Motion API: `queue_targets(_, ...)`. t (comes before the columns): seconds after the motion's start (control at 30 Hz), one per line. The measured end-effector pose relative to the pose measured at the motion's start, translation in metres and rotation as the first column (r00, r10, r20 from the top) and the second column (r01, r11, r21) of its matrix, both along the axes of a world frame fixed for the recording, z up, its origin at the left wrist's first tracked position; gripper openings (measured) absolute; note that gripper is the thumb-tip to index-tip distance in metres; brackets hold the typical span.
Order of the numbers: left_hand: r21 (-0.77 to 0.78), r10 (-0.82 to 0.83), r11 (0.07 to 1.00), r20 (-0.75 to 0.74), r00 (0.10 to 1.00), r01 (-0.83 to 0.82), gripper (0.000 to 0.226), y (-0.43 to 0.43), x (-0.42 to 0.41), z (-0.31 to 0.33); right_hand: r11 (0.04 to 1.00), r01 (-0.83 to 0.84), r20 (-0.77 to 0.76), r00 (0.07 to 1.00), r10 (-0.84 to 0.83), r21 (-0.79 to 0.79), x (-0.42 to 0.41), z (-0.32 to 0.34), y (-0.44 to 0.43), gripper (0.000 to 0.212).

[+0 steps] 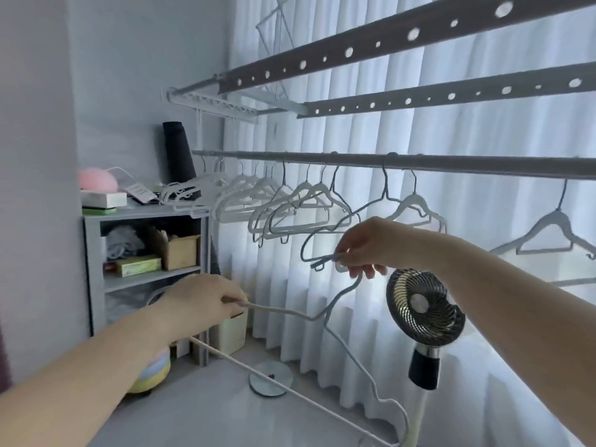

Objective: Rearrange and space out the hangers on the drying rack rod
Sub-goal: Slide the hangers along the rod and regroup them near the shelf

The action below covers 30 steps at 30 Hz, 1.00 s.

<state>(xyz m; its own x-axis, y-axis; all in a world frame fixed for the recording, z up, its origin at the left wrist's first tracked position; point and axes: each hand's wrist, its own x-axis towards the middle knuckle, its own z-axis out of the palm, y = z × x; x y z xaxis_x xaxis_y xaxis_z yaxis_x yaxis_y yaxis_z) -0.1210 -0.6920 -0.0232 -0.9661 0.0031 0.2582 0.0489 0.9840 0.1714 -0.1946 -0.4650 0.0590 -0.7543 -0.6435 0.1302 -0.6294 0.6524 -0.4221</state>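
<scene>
Two hands on one white hanger (283, 311), held off and below the rod (354, 158). I have the left hand (200, 301) low and left of the rod's middle, fingers curled round the tip of one shoulder of that hanger. The right hand (364, 246) sits higher, just under the rod's middle, fingers closed on the hook end of the same hanger. The hanger's other shoulder drops steeply down and to the right, well below the rod.

A dark wire hanger (384, 183) hooks on the rod near its middle. Its lower corner meets the right fingers. I cannot tell whether those fingers pinch it too.

Most stock is the bunched hangers (258, 195), white, packed close and overlapping on the rod's left half. Two more white ones hang apart from them: one (416, 208) just right of the wire hanger and a far-right hanger (554, 233) near the rod's right end.

Perforated bars (387, 40) run above the rod, and a pale curtain (451, 133) hangs behind it. A small black fan (422, 308) stands below the rod, under the right forearm. A grey shelf unit (93, 253) with boxes sits below the rod's left end.
</scene>
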Motion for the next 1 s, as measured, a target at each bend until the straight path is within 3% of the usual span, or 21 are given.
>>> queue_targets(0.13,0.043,0.043,0.998,-0.04,0.998,-0.041,0.058,-0.017,0.006,-0.008,0.979,0.056,0.039,0.998,-0.049,-0.198,-0.004,-0.01,-0.024,0.019)
queue_targets(0.23,0.204,0.043,0.979,-0.123,0.991,-0.017,0.052,-0.021,0.006,-0.018,0.927,0.128,0.106,0.99,-0.096,-0.354,-0.009,-0.015,-0.04,0.017)
queue_targets(0.33,0.364,-0.003,0.931,-0.061,0.998,0.025,0.049,-0.013,0.005,-0.035,0.863,0.175,0.2,0.976,-0.088,-0.474,-0.01,-0.02,-0.053,0.017)
queue_targets(0.53,0.731,-0.143,0.682,0.092,0.986,0.03,0.053,0.009,0.004,-0.044,0.694,0.272,0.459,0.883,0.094,-0.666,-0.006,-0.023,-0.074,0.007)
queue_targets(0.6,0.761,-0.197,0.648,0.141,0.97,0.021,0.063,0.015,0.003,-0.04,0.642,0.288,0.488,0.859,0.156,-0.71,-0.007,-0.023,-0.08,0.016)
queue_targets(0.7,0.711,-0.195,0.703,0.186,0.963,0.005,0.062,0.019,0.002,-0.038,0.597,0.295,0.498,0.842,0.206,-0.746,-0.011,-0.022,-0.088,0.02)
queue_targets(0.8,0.672,-0.146,0.74,0.144,0.979,0.012,0.042,0.019,-0.001,-0.038,0.606,0.295,0.51,0.833,0.217,-0.739,-0.013,-0.023,-0.09,0.015)
queue_targets(0.9,0.656,-0.13,0.755,0.131,0.983,0.012,0.033,0.016,-0.005,-0.035,0.69,0.261,0.469,0.874,0.129,-0.675,-0.016,-0.025,-0.085,0.012)
queue_targets(1.0,0.63,-0.134,0.776,0.158,0.978,0.005,0.03,0.014,-0.009,-0.033,0.843,0.212,0.154,0.976,-0.155,-0.494,-0.025,-0.02,-0.072,0.029)
